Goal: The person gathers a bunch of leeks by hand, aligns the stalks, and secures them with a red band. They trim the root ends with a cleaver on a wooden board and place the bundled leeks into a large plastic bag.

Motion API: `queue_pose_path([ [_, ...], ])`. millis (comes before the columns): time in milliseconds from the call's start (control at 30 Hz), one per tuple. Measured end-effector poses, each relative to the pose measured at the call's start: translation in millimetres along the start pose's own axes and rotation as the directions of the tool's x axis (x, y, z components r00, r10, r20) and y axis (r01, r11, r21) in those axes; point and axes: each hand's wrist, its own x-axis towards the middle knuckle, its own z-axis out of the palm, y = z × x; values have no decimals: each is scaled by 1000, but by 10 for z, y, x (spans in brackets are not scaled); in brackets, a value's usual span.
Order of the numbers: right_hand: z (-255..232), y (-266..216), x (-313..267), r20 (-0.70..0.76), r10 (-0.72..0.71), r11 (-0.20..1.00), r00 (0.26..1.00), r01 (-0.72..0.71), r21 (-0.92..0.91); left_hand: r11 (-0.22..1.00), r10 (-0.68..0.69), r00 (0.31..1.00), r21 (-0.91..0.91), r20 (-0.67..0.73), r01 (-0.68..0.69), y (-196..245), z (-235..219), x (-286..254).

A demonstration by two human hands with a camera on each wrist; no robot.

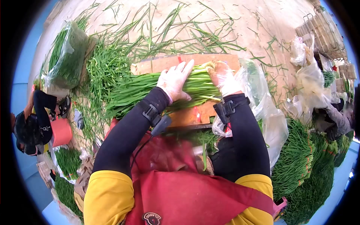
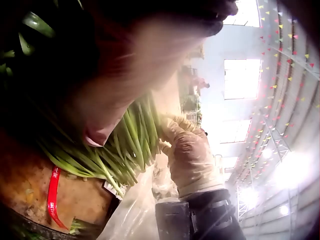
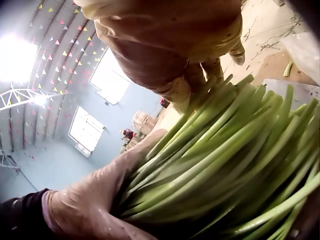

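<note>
A bunch of long green stalks (image 1: 202,84) lies across an orange-brown board (image 1: 150,66), its pale cut ends to the right. My gloved left hand (image 1: 174,81) grips the bunch from above, thumb and fingers spread on opposite sides; in the right wrist view this hand (image 3: 95,195) cups the stalks (image 3: 215,150). My gloved right hand (image 1: 224,78) touches the cut ends, fingers slightly bent. The left wrist view shows the right hand (image 2: 192,157) against the stalk ends (image 2: 142,132). A red band (image 2: 52,197) lies on the board there.
Loose greens (image 1: 105,63) are heaped left of the board, and others lie scattered beyond it. Clear plastic bags (image 1: 275,123) lie at the right. A bagged bundle (image 1: 69,56) stands far left. Tied bundles (image 1: 296,157) are piled at lower right. A person (image 1: 37,120) sits at left.
</note>
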Motion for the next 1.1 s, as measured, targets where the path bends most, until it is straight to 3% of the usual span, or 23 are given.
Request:
queue_pose_path([
  [67,71,98,37,-68,67,978,995,-79,-195,1000,-4,1000,20,1,4,-37,-16,-20],
  [133,43,104,-67,-83,64,978,995,-79,-193,999,-5,1000,39,-11,6,-106,10,-52],
  [200,73,172,-126,-124,101,995,987,-102,5,999,-23,1000,40,-1,23,-150,51,-48],
  [267,121,229,-97,-185,78,997,980,-79,-2,999,-24,1000,37,-9,24,-170,104,-42],
  [367,13,4,-101,7,113,992,994,-113,54,999,-24,1000,23,0,24,-145,100,-48],
  [400,15,16,-98,7,113,992,994,-113,54,1000,-26,1000,13,8,25,-142,84,-48],
  [467,30,17,-68,36,193,937,981,-195,289,1000,-24,1000,13,-9,25,-137,69,-56],
  [600,108,181,-45,-31,260,902,965,-232,363,1000,-8,1000,3,-26,8,-165,103,-66],
  [700,103,228,-43,-66,279,916,958,-245,318,1000,-19,1000,-4,-6,19,-169,131,-65],
  [767,82,238,-68,-159,300,952,941,-285,111,1000,-26,1000,-1,-5,26,-167,160,-66],
  [800,80,297,-98,-157,300,952,941,-286,108,999,-31,999,7,-6,31,-169,170,-56],
  [867,108,420,-189,-512,18,980,859,-117,-162,999,-45,999,-23,16,45,-191,197,-37],
  [900,-97,37,-364,-438,103,993,893,-66,98,999,-39,999,-12,-3,39,-206,240,-37],
  [933,-200,-65,-477,-421,-63,992,905,12,-123,999,-37,999,-4,-19,37,-213,294,-56],
  [1000,-152,-241,-824,-201,13,976,980,31,214,999,-53,999,-8,-9,53,-211,301,-44],
  [1067,137,-213,-1158,107,41,808,993,-96,582,998,-58,998,-11,-11,58,-224,323,-27],
  [1100,145,-358,-1248,243,49,849,969,-168,500,999,-51,998,3,-28,51,-219,322,-34],
])
